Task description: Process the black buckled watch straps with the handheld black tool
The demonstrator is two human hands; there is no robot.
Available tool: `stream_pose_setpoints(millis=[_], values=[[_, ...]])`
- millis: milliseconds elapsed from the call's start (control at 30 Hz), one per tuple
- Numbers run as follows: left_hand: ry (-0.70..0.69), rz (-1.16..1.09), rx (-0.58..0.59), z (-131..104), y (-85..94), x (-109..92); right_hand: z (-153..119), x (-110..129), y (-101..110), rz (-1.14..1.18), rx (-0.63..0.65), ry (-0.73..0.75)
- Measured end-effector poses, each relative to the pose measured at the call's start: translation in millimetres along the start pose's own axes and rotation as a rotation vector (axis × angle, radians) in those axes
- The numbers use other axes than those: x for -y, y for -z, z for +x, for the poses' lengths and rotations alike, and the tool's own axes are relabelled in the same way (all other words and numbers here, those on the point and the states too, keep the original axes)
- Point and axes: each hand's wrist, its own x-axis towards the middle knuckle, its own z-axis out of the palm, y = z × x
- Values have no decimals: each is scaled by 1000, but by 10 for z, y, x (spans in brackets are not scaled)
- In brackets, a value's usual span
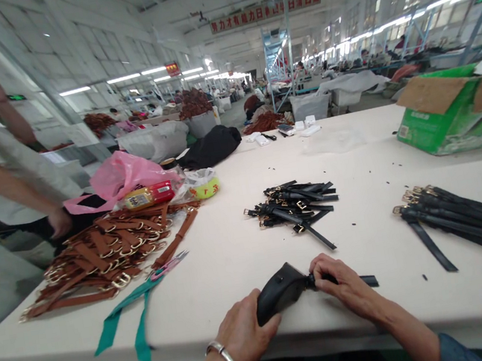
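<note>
Black strap [369, 281] sits at the tip of the black handheld tool [279, 291], above the desk [357, 162]; from my remote seat I see it pinched in the right hand [341, 288], its free end poking out beyond the fingers. My left hand [242, 331] grips the tool's body. Whether strap and tip touch, I cannot tell. Beyond the tool lies a pile of black buckled straps [293, 204]; right of the tool, another black bundle [466, 218]; left of it, scissors [168, 266] and brown straps [93, 259].
</note>
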Motion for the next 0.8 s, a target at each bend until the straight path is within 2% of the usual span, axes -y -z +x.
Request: stream_pose_setpoints(millis=[233, 467, 633, 800], values=[[-11, 7, 10, 7, 13, 17, 56, -143, -133, -81, -146, -173], [-74, 63, 60, 10, 170, 28, 133, -115, -235, -215, -274, -269], [-155, 181, 72, -4, 321, -41, 142, -93, -239, -238, -261, -264], [-200, 252, 77, 58, 377, -278, 125, -114, -211, -200, -207, -236]])
